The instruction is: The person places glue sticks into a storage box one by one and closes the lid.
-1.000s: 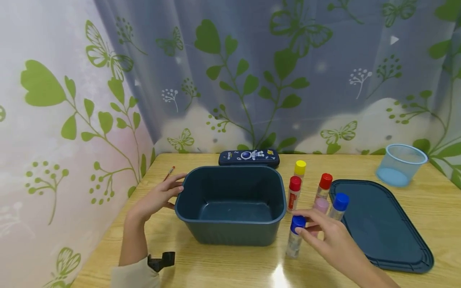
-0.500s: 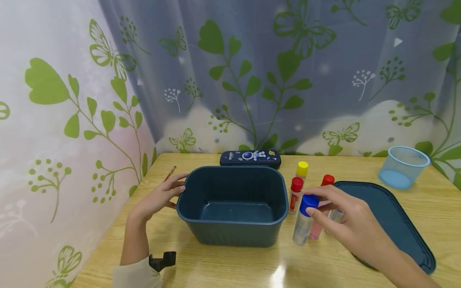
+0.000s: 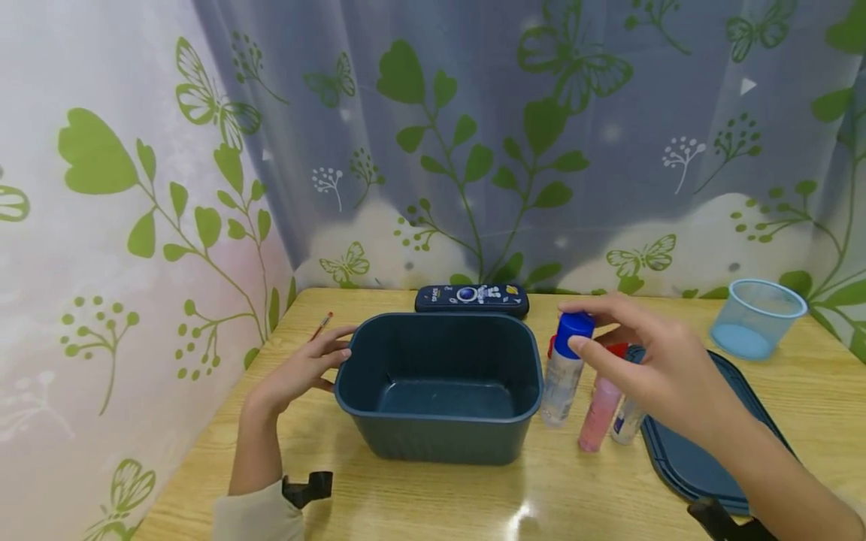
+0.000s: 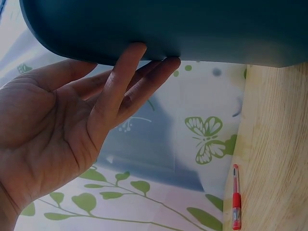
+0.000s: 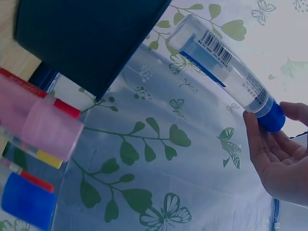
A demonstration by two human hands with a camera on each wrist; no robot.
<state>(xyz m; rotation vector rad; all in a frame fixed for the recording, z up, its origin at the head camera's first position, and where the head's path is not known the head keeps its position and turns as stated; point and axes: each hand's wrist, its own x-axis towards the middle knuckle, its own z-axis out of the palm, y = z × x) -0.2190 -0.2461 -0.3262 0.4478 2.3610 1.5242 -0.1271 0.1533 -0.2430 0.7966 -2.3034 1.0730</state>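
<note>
My right hand (image 3: 659, 368) pinches the blue cap of a clear glue bottle (image 3: 563, 383) between thumb and fingers. The bottle hangs slightly tilted beside the right wall of a dark teal bin (image 3: 440, 439), whose inside is bare. In the right wrist view the barcode on the glue bottle (image 5: 216, 50) shows. My left hand (image 3: 298, 376) rests its fingers against the bin's left rim; the left wrist view shows loosely extended fingertips touching the outer wall. Close under my right hand stand a pink bottle (image 3: 598, 417) and another clear bottle (image 3: 628, 422), its cap hidden in the head view.
Red-capped and yellow-capped bottles are mostly hidden behind my right hand; a yellow cap (image 5: 49, 159) shows in the right wrist view. A dark lid (image 3: 704, 458) lies right, a blue cup (image 3: 751, 323) behind it. A pencil case (image 3: 471, 298) lies behind the bin, a red pen (image 4: 236, 197) left.
My right hand has lifted the blue-capped glue bottle from the front of the group, up and back beside the bin. My left hand stays at the bin's rim.
</note>
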